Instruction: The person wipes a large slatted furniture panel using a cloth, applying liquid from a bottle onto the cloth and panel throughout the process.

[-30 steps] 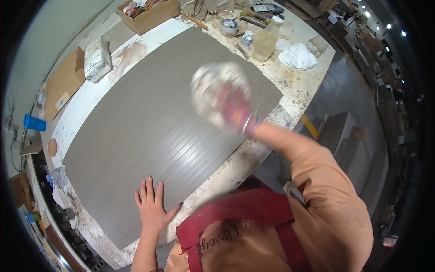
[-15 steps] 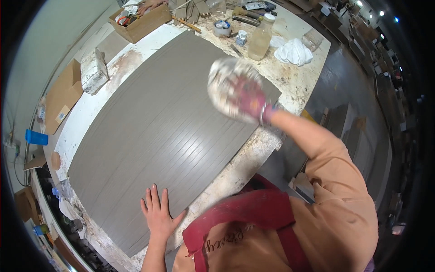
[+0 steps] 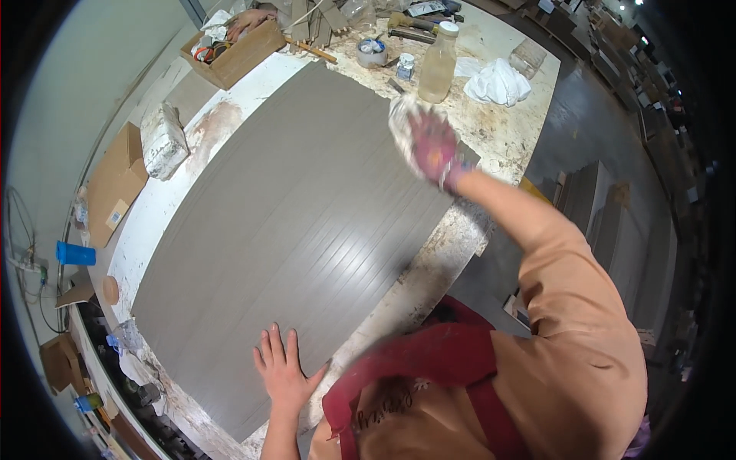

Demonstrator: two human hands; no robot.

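Hides part of a white cloth wad [image 3: 399, 123] under the right hand [image 3: 435, 144], in a pink glove and blurred, at the right end of the gray panel [image 3: 268, 230]; cannot tell whether gripping the wad or only pressing on top. Covers a stretch of the panel's right edge there too. Rests the bare left hand [image 3: 285, 377] open and flat, with spread fingers, on the panel's near edge toward the left, with the forearm cut off by the lower border. Has the panel lying on a stained white worktable [image 3: 502, 142]; cannot make out whether to count one grooved board or many narrow strips. Cannot identify the skin-toned item in the open cardboard box [image 3: 230, 69] on the far side; loses part of the gray offcuts [image 3: 326, 21] past the upper border. Counts two hands, one gloved and one bare; beyond the panel's right end, one bottle [image 3: 438, 73] of pale liquid, one small jar [image 3: 405, 67], one round roll [image 3: 372, 52] and one crumpled white bundle [image 3: 498, 83]; to the left, one whitish block [image 3: 165, 146], one brown carton [image 3: 116, 184] and one blue cup [image 3: 75, 253].
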